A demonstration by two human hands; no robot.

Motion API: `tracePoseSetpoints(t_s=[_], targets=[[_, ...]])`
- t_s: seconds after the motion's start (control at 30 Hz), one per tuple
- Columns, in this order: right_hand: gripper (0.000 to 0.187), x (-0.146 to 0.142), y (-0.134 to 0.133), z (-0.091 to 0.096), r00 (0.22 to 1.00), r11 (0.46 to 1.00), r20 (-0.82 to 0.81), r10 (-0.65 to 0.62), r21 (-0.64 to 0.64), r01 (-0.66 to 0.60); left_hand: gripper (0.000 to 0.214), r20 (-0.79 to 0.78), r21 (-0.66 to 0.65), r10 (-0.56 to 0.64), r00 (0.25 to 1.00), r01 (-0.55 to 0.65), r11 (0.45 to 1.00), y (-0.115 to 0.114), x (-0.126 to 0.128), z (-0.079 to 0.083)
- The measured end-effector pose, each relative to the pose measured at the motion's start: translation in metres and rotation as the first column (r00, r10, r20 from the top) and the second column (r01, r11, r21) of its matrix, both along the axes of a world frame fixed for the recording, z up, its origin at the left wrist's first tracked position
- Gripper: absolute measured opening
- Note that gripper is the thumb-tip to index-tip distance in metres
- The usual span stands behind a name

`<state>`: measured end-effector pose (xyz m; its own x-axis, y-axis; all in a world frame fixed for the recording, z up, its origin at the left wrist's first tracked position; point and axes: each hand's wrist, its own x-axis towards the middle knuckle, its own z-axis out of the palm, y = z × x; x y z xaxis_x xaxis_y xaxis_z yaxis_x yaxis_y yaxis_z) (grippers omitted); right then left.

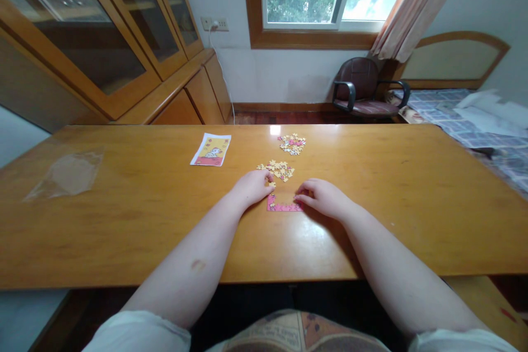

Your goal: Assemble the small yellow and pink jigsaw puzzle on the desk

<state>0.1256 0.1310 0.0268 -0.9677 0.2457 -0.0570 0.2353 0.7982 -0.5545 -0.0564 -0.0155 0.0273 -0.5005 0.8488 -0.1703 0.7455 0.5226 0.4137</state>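
A partly joined jigsaw puzzle (284,207) lies flat on the table in front of me, its pink pieces forming a bottom row with a short rise at the left. My left hand (252,187) is closed at that rise, thumb and forefinger around a yellow puzzle piece (271,184). At the row's right end my right hand (324,197) makes a pinch; the small puzzle piece at its fingertips is mostly hidden. Just beyond my left fingers is a loose heap of mostly yellow pieces (278,168). Farther back sits a second heap with pink and yellow pieces (293,143).
A printed picture sheet (212,150) showing a white animal lies on the wooden table (165,231), left of the heaps. A clear plastic bag (72,173) is at the far left. Beyond the table are a glass-door cabinet (181,85), an armchair (358,85) and a bed (437,107).
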Motion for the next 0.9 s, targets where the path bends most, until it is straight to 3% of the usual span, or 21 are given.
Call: tracePoseSetpoints(t_s=[0.17,0.43,0.9], targets=[[0.021,0.0,0.001,-0.001,1.0,1.0,0.002,0.004,-0.001,-0.004,0.016,0.023,0.114,-0.018,1.0,0.016,0.993,0.0,-0.003,-0.005],[0.02,0.001,-0.001,0.003,1.0,1.0,0.018,0.006,0.003,-0.006,0.013,0.286,0.183,0.043,0.957,-0.098,0.978,0.001,-0.01,-0.004],[0.022,0.0,-0.001,0.002,1.0,1.0,0.021,0.013,0.006,-0.013,0.011,0.303,0.071,-0.07,0.95,0.051,0.996,-0.002,-0.011,0.005]])
